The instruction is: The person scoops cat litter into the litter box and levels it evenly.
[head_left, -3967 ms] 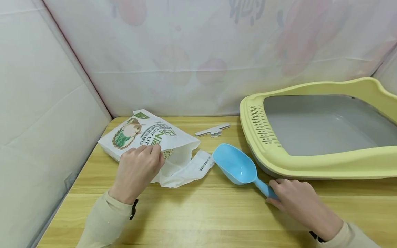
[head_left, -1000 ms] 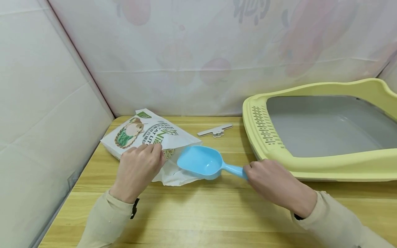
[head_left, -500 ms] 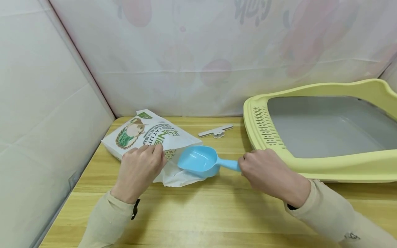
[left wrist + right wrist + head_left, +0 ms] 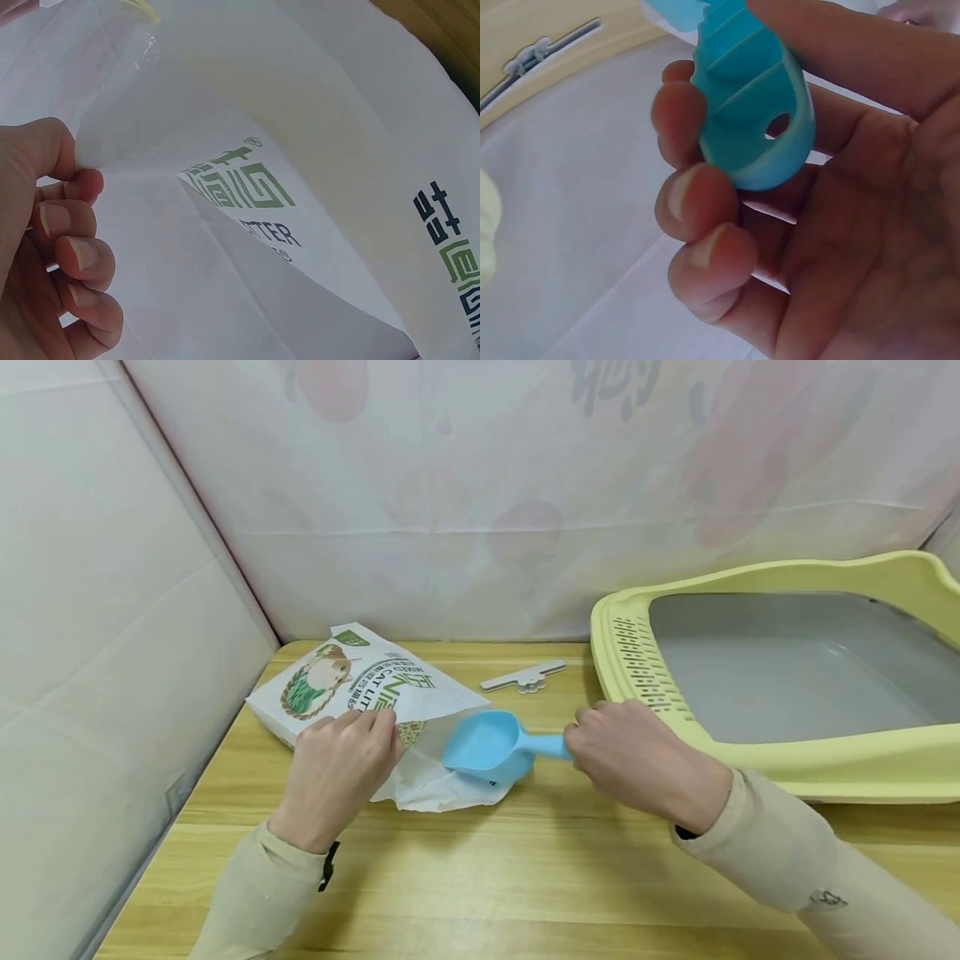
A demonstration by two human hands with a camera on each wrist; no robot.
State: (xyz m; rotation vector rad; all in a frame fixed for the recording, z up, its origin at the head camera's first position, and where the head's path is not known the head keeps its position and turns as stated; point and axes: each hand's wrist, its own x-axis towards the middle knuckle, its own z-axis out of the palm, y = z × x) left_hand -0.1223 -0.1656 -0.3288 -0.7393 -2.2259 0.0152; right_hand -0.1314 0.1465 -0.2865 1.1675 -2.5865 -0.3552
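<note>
A white cat litter bag [image 4: 405,681] lies on its side at the table's left, its mouth facing right with pale pellets [image 4: 411,733] showing inside. My left hand [image 4: 341,777] pinches the upper edge of that mouth between thumb and forefinger; the left wrist view shows the other fingers curled beside the bag [image 4: 270,217]. My right hand [image 4: 637,760] grips the ribbed handle of a light blue scoop [image 4: 483,745]. The scoop's bowl is tilted, its front end at the bag's mouth over the lower flap. In the right wrist view, fingers curl round the handle [image 4: 754,112].
A yellow-rimmed grey litter box [image 4: 810,668] stands at the right, close behind my right hand. Behind the scoop, a white sealing clip [image 4: 525,677] lies on the wooden table [image 4: 465,893]. A fabric wall [image 4: 420,510] borders the table's back and left.
From the right, the scoop has moved left to the bag's mouth. In the last second it has tilted and shifted slightly back. My left hand has kept its pinch on the bag.
</note>
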